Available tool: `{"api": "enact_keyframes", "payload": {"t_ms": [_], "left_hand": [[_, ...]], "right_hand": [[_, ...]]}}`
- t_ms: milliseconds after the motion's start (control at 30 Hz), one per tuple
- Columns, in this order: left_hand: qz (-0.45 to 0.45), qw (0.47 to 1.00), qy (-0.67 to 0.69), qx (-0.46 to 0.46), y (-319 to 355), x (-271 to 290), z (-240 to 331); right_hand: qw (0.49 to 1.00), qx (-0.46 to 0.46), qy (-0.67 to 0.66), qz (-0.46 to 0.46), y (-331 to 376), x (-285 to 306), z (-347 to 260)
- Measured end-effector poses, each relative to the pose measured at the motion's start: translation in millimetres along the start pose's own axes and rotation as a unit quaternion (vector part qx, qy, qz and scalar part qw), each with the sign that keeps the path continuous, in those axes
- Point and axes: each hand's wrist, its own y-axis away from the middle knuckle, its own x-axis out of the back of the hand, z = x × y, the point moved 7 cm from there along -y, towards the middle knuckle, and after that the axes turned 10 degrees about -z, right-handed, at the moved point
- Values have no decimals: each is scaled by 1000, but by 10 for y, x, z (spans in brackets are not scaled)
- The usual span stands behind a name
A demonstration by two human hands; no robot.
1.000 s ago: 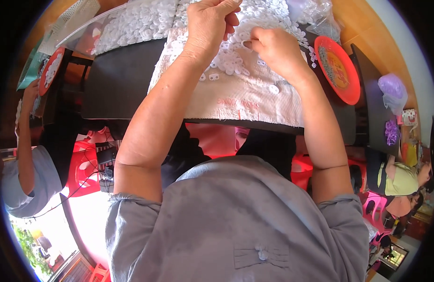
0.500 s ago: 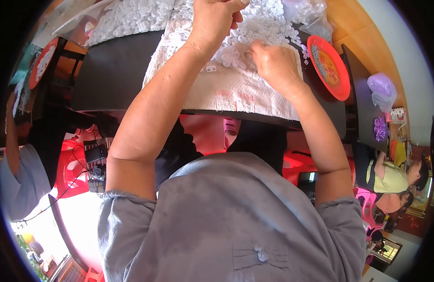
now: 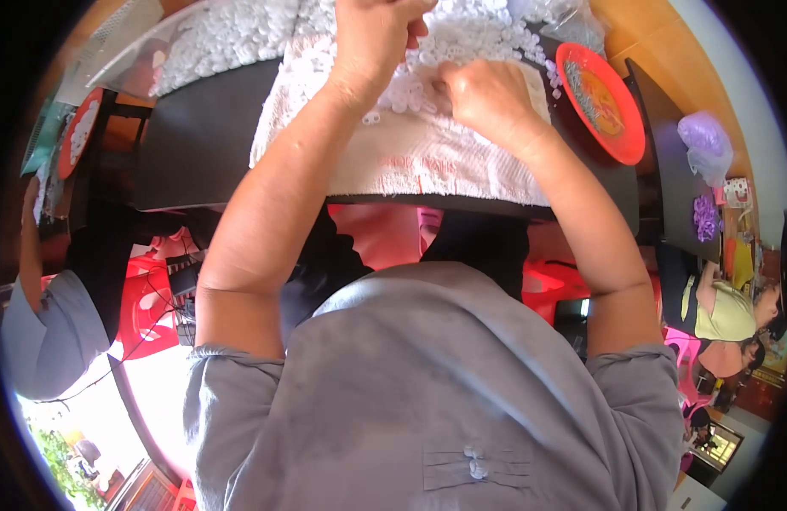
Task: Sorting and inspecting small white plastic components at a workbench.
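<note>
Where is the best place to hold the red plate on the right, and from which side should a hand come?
Likely the near rim of the red plate, from the person's right. It lies flat on the dark table, that edge looks free, and the right hand is closest. Small pieces fill its middle, so lift it level.

Dark table (image 3: 198,153), red plastic stools (image 3: 146,298) beneath, bright daylight at lower left

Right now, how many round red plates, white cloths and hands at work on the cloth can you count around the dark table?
Round red plates: 2, one at right, one at far left
White cloth: 1
Hands on the cloth: 2, left hand, right hand
Total: 5
</note>
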Motion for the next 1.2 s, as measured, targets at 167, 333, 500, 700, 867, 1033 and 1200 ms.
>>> {"api": "enact_keyframes", "payload": {"t_ms": [167,333,500,700,867,1033,1200], "left_hand": [[-17,999,-17,-24,-21,-12,-77],[-22,998,-36,-44,37,-90,-39],[-15,983,-96,-154,39,-120,-71],[-157,977,-69,-123,85,-252,-61],[-223,965,-78,-111,194,-415,35],[-243,964,-9,-105,184,-496,-38],[-195,968,-33,-154,174,-382,1]], "right_hand": [[1000,6,4,-14,-10,83,-132],[1000,3,14,-14,25,164,-197],[1000,-9,4,-3,4,16,-65],[778,-97,-620,11,188,107,592],[750,-79,-653,66,281,273,622],[744,-87,-662,17,174,202,584],[663,-47,-746,-29,73,252,412]]}}
